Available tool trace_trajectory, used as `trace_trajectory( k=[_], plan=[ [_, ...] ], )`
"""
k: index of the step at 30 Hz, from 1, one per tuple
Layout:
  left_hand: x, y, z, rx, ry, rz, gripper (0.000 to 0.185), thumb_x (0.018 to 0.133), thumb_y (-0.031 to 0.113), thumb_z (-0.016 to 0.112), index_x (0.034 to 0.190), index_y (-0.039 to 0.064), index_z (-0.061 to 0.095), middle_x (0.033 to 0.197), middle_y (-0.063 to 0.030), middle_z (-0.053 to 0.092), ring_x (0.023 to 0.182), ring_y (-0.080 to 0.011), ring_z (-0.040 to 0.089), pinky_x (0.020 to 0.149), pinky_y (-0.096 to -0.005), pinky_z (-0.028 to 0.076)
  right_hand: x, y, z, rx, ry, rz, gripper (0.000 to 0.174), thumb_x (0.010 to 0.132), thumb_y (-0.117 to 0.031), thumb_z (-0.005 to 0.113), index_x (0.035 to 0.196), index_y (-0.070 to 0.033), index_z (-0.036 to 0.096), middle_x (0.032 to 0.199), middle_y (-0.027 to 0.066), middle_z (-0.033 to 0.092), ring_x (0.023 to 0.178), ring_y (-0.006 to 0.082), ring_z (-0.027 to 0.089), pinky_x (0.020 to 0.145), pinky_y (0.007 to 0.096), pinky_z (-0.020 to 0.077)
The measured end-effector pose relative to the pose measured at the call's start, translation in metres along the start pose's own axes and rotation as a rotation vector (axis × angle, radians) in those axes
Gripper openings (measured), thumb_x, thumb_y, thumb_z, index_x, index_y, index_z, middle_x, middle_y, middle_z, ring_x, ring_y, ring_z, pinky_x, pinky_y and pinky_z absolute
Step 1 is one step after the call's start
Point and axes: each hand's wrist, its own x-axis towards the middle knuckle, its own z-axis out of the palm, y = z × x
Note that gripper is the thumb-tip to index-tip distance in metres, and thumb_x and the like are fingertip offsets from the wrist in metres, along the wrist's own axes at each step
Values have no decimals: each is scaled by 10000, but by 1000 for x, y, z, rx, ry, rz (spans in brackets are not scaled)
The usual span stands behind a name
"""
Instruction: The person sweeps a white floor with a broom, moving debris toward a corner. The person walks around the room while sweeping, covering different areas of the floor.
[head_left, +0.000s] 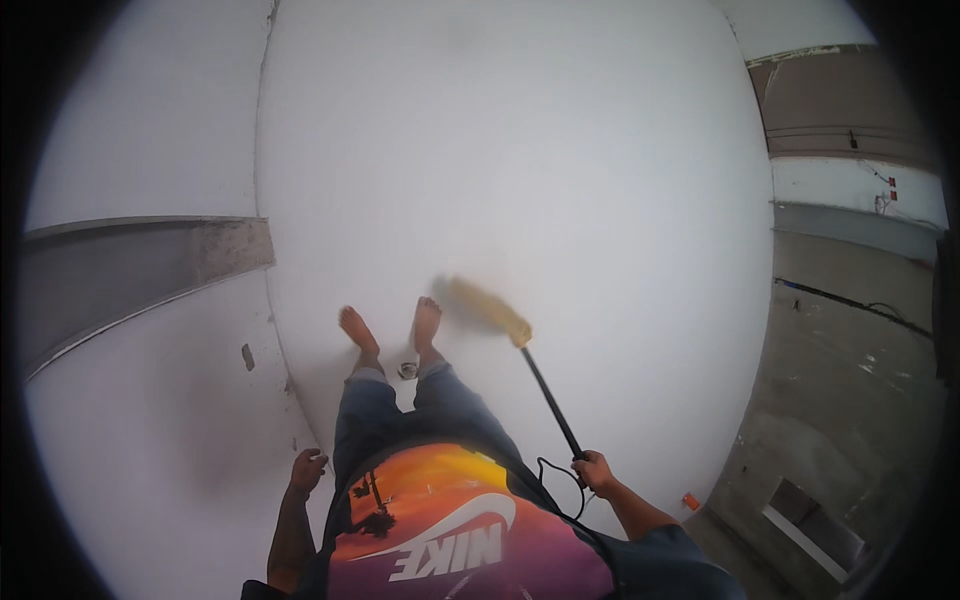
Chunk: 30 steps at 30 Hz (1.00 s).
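Observation:
In my right hand (592, 472) is the black pole of a long-handled tool (553, 401). Its long yellowish head (487, 309), blurred at the far end, slants over the white surface just right of my bare feet (427, 319); whether it is a duster or a mop I cannot tell. A black cord (562, 466) loops beside the grip; where it attaches is unclear. Away to the left, my left hand (308, 471) hangs free beside my hip, fingers loosely bent and apart, with nothing in it.
A small round fitting, perhaps a drain (408, 370), lies between my ankles. White wall (180, 420) rises at left, with a recessed opening (150, 251). Bare grey wall (825, 390) stands at right. A small orange object (691, 501) is near the lower right corner; loose wires (885, 196) hang farther up.

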Motion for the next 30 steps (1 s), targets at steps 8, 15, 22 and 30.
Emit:
trace_trajectory(
  k=[8,15,22,30],
  plan=[
    [27,69,-100,89,117,253,539,870,277,634,1293,-31,509,941,-151,659,828,-210,635,753,-337,505,256,-155,81,-490,228,-584,261,796,-247,610,622,-53,600,496,68,522,412,193,486,404,379,374],
    [20,118,-221,21,305,298,509,884,271,627,1285,-22,514,930,-121,648,827,-188,631,728,-331,496,339,-399,234,-102,628,-574,300,908,-252,541,762,10,557,608,145,567,507,253,565,462,424,419],
    [100,100,-209,-83,200,321,476,853,261,672,1227,-11,563,933,-139,673,731,-193,630,677,-337,514,129,-424,276,131,-54,-233,168,871,-155,561,906,-21,467,656,83,498,476,206,545,423,356,470],
    [162,112,-149,-258,65,305,466,837,296,698,1163,-21,595,907,-152,673,706,-205,648,652,-350,522,55,-495,299,-1065,54,-483,370,845,-193,572,1162,-8,523,870,229,673,772,361,685,679,471,539]
  ],
)
